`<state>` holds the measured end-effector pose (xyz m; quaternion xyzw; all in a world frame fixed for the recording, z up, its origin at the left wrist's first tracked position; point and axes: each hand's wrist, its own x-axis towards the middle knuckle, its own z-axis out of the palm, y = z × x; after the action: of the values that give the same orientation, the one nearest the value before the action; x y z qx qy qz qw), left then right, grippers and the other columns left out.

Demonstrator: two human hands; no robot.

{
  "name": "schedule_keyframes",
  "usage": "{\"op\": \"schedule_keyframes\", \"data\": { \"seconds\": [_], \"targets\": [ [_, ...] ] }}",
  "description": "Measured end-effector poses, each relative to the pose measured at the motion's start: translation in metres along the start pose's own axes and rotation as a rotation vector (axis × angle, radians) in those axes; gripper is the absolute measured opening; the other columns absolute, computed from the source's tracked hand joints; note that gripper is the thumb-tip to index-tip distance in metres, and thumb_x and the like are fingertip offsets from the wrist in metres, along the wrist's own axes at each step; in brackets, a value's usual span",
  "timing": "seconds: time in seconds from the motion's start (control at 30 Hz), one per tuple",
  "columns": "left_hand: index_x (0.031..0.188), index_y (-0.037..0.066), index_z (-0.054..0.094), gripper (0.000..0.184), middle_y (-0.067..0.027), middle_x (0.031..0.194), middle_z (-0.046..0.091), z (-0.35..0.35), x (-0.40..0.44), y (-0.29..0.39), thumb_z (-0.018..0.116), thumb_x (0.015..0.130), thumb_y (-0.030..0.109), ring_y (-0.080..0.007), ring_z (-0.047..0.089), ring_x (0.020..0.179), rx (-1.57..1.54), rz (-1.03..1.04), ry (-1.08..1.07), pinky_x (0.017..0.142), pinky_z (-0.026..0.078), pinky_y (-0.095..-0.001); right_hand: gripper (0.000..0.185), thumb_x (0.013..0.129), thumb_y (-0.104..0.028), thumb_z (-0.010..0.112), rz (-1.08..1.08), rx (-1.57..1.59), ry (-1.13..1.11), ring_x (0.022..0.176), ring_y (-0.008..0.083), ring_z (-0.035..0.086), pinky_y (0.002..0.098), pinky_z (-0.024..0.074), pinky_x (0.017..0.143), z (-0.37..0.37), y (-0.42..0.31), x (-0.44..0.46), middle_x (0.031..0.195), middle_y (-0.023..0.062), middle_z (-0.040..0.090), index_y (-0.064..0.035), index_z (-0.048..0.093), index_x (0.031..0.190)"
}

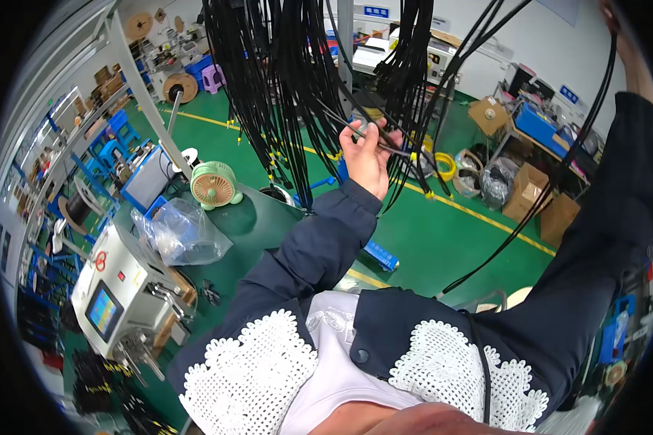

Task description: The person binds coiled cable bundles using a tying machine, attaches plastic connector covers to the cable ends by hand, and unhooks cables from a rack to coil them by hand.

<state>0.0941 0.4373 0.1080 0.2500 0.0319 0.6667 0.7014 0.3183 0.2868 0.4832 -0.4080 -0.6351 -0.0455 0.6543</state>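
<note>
Bundles of black cables (286, 87) with yellow tips hang from above at the top centre. My left hand (367, 156) is raised among them, its fingers closed on thin black cables near their lower part. A second hanging bundle (410, 65) is just behind and to the right of that hand. At the top right edge, my right hand (609, 18) is raised high, partly cut off and dark, with long black cables (559, 177) running down from it toward my chest. Its fingers are too small and blurred to make out.
A green fan (214, 185), a clear plastic bag (189, 235) and a white machine with a screen (123, 290) stand on the green table (257, 217) at left. Cardboard boxes (527, 190) and yellow cable coils (445, 167) lie at right. A metal post (141, 87) rises at left.
</note>
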Motion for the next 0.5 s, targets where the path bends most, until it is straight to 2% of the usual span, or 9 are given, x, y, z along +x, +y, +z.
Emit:
{"op": "schedule_keyframes", "data": {
  "seconds": [0.13, 0.17, 0.23, 0.27, 0.33, 0.37, 0.4, 0.43, 0.5],
  "targets": [
    [0.122, 0.012, 0.030, 0.026, -0.0185, 0.103, 0.057, 0.015, -0.032, -0.027, 0.043, 0.099, 0.013, -0.0183, 0.059, 0.061, 0.129, 0.194, -0.126, 0.058, 0.053, -0.0334, 0.024, 0.094, -0.015, 0.053, 0.046, 0.025, -0.068, 0.047, 0.0058, 0.035, 0.0201, 0.0225, 0.040, -0.037, 0.028, -0.001, 0.058, -0.0025, 0.040, 0.0059, 0.064, 0.099],
    [0.131, 0.013, 0.023, 0.034, -0.0202, 0.104, 0.057, 0.025, -0.047, -0.034, 0.037, 0.100, 0.012, -0.0142, 0.055, 0.053, 0.222, 0.231, -0.088, 0.050, 0.050, -0.0270, 0.024, 0.094, -0.015, 0.053, 0.057, 0.038, -0.060, 0.047, 0.0055, 0.034, 0.0201, 0.0223, 0.040, -0.045, 0.033, 0.000, 0.057, -0.0029, 0.039, 0.0056, 0.064, 0.099],
    [0.141, 0.016, 0.010, 0.049, -0.0227, 0.110, 0.057, 0.027, -0.074, -0.043, 0.036, 0.100, 0.011, -0.0148, 0.058, 0.054, 0.466, 0.298, -0.248, 0.049, 0.048, -0.0236, 0.024, 0.095, -0.016, 0.051, 0.079, 0.023, -0.110, 0.046, 0.0050, 0.032, 0.0202, 0.0218, 0.041, -0.072, 0.054, 0.013, 0.056, -0.0039, 0.037, 0.0049, 0.063, 0.099],
    [0.146, 0.020, -0.004, 0.062, -0.0250, 0.116, 0.055, 0.029, -0.083, -0.051, 0.036, 0.100, 0.010, -0.0160, 0.061, 0.057, 0.545, 0.338, -0.298, 0.049, 0.049, -0.0235, 0.024, 0.095, -0.016, 0.051, 0.090, 0.046, -0.145, 0.046, 0.0050, 0.031, 0.0204, 0.0218, 0.041, -0.086, 0.070, 0.023, 0.056, -0.0039, 0.037, 0.0048, 0.063, 0.099],
    [0.145, 0.023, -0.015, 0.072, -0.0259, 0.124, 0.051, 0.027, -0.088, -0.056, 0.039, 0.099, 0.014, -0.0191, 0.066, 0.070, 0.640, 0.360, -0.283, 0.053, 0.052, -0.0245, 0.022, 0.094, -0.013, 0.052, 0.098, 0.135, -0.148, 0.045, 0.0047, 0.031, 0.0204, 0.0223, 0.040, -0.082, 0.077, 0.014, 0.056, -0.0040, 0.037, 0.0053, 0.063, 0.098],
    [0.145, 0.023, -0.018, 0.075, -0.0260, 0.127, 0.049, 0.027, -0.089, -0.059, 0.041, 0.099, 0.016, -0.0200, 0.067, 0.074, 0.652, 0.389, -0.246, 0.055, 0.053, -0.0248, 0.024, 0.095, -0.017, 0.051, 0.084, 0.124, -0.145, 0.045, 0.0035, 0.029, 0.0198, 0.0208, 0.041, -0.082, 0.093, 0.017, 0.057, -0.0057, 0.035, 0.0027, 0.060, 0.105],
    [0.145, 0.024, -0.015, 0.079, -0.0254, 0.131, 0.047, 0.027, -0.091, -0.056, 0.048, 0.098, 0.023, -0.0214, 0.067, 0.082, 0.595, 0.327, -0.184, 0.057, 0.054, -0.0256, 0.027, 0.097, -0.020, 0.050, 0.068, 0.115, -0.139, 0.046, 0.0022, 0.026, 0.0192, 0.0192, 0.041, -0.083, 0.116, 0.026, 0.058, -0.0073, 0.032, 0.0001, 0.058, 0.112],
    [0.146, 0.021, -0.003, 0.074, -0.0239, 0.131, 0.048, 0.023, -0.088, -0.049, 0.050, 0.096, 0.032, -0.0228, 0.065, 0.093, 0.521, 0.172, -0.137, 0.067, 0.055, -0.0289, 0.031, 0.098, -0.023, 0.048, 0.050, 0.109, -0.129, 0.046, 0.0009, 0.024, 0.0186, 0.0177, 0.041, -0.084, 0.138, 0.037, 0.059, -0.0090, 0.030, -0.0025, 0.056, 0.120],
    [0.144, 0.016, 0.017, 0.064, -0.0207, 0.131, 0.048, 0.019, -0.070, -0.040, 0.047, 0.095, 0.043, -0.0253, 0.060, 0.106, 0.344, 0.026, -0.144, 0.083, 0.052, -0.0346, 0.039, 0.099, -0.028, 0.048, 0.024, 0.223, -0.231, 0.047, -0.0011, 0.021, 0.0175, 0.0153, 0.042, -0.080, 0.159, 0.055, 0.060, -0.0112, 0.027, -0.0064, 0.051, 0.131]
  ]
}}
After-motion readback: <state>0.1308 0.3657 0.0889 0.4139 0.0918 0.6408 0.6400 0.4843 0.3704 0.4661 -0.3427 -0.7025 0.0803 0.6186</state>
